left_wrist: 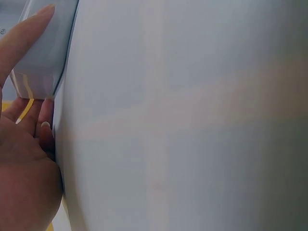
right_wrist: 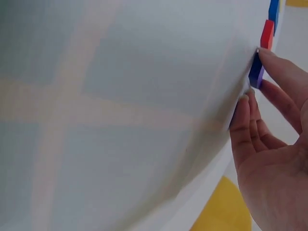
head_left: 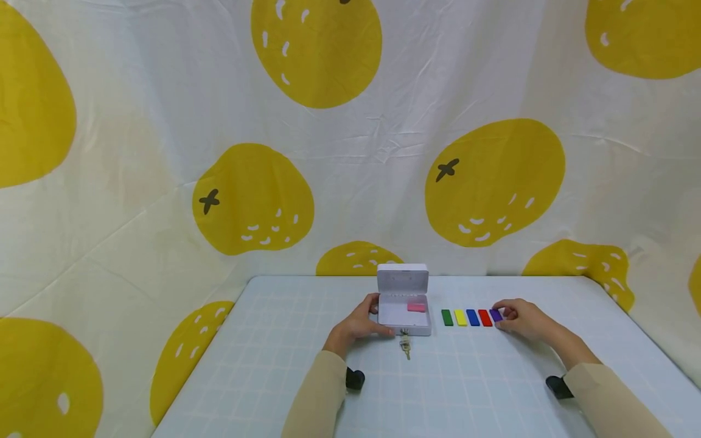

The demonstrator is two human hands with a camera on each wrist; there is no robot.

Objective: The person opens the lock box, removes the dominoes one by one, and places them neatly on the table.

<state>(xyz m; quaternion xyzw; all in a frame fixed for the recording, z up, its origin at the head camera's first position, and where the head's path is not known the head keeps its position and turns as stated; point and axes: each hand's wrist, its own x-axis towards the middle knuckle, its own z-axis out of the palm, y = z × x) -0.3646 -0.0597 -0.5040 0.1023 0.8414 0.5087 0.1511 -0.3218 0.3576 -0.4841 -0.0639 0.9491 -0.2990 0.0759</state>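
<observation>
A small white metal box (head_left: 391,316) stands on the table with its hinged lid (head_left: 402,281) raised and a pink block (head_left: 416,307) inside. My left hand (head_left: 358,319) grips the box's left side, thumb at the front corner and fingers behind. In the left wrist view, that hand's thumb lies along the box wall (left_wrist: 43,53). Keys (head_left: 405,345) hang from the lock at the front. To the right, my right hand (head_left: 523,319) pinches a purple block (head_left: 495,315) between thumb and forefinger. This block (right_wrist: 256,71) is slightly tilted, beside the red block (head_left: 485,317).
Left of the red block, a blue block (head_left: 473,317), a yellow block (head_left: 460,317) and a green block (head_left: 447,317) continue the row towards the box. The pale checked table (head_left: 274,353) ends at a curtain (head_left: 372,201) with yellow fruit shapes, hanging behind it.
</observation>
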